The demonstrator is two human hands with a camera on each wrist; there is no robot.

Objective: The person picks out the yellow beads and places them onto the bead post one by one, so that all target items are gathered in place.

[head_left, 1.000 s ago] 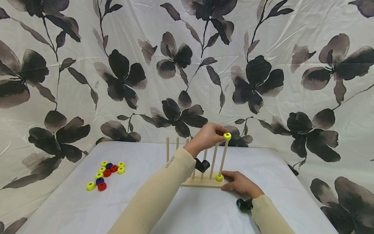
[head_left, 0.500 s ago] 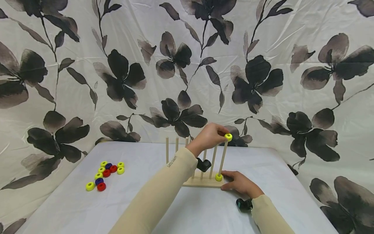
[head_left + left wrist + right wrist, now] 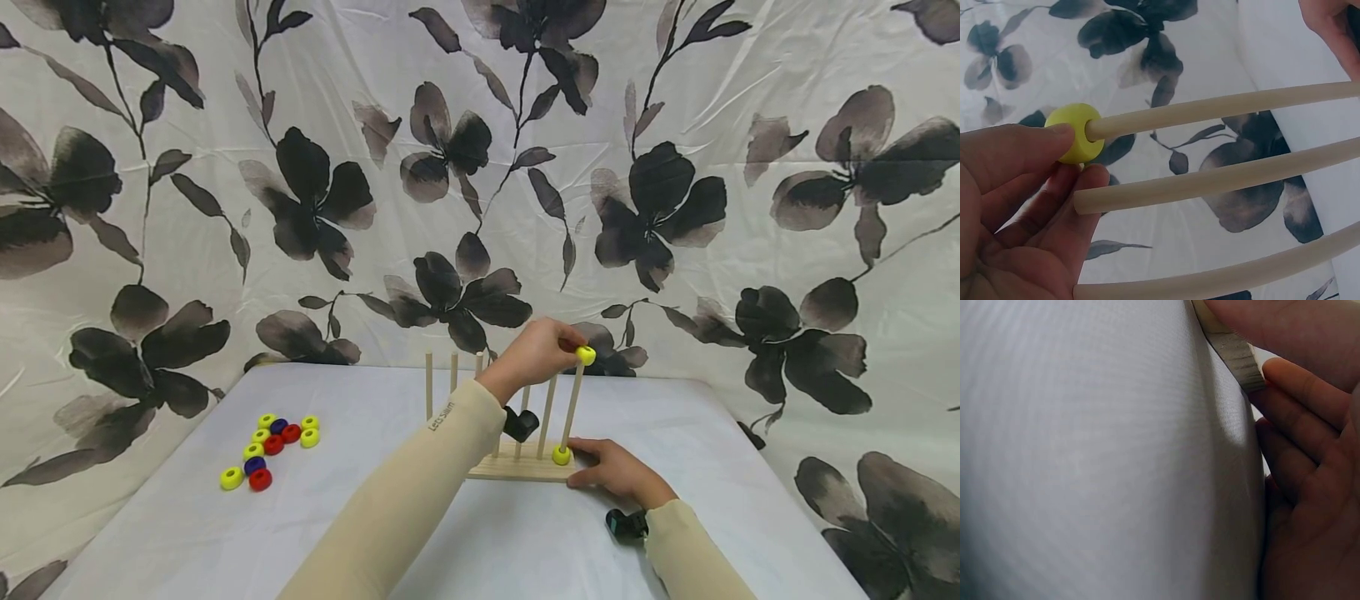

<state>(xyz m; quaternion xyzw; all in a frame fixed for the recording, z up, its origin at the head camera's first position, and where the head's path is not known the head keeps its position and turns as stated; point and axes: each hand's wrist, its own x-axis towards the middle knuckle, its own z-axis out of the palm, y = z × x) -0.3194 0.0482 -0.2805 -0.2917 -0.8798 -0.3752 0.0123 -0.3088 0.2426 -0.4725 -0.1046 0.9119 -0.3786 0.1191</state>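
Note:
Thumb and fingers of my left hand [image 3: 531, 354] pinch a yellow bead [image 3: 586, 357] at the tip of the rightmost peg [image 3: 572, 408]. In the left wrist view the peg's end sits in the hole of this bead [image 3: 1071, 115], and a fingertip lies by the neighbouring peg [image 3: 1160, 195]. Another yellow bead [image 3: 561, 456] rests at the bottom of that rightmost peg. My right hand [image 3: 624, 473] holds the right end of the wooden base [image 3: 517, 472], thumb at the front and fingers behind. The right wrist view shows the base's end [image 3: 1241, 362] between thumb and fingers.
Several loose yellow, red and blue beads [image 3: 274, 444] lie on the white-covered table [image 3: 187, 533] at the left. More upright pegs [image 3: 430, 387] stand along the base, some hidden behind the left forearm. A floral cloth [image 3: 480, 167] hangs behind the table.
The pinched yellow bead has tilted and dropped slightly at the peg's tip, with my left hand lowering a little. My right hand stays in place on the base.

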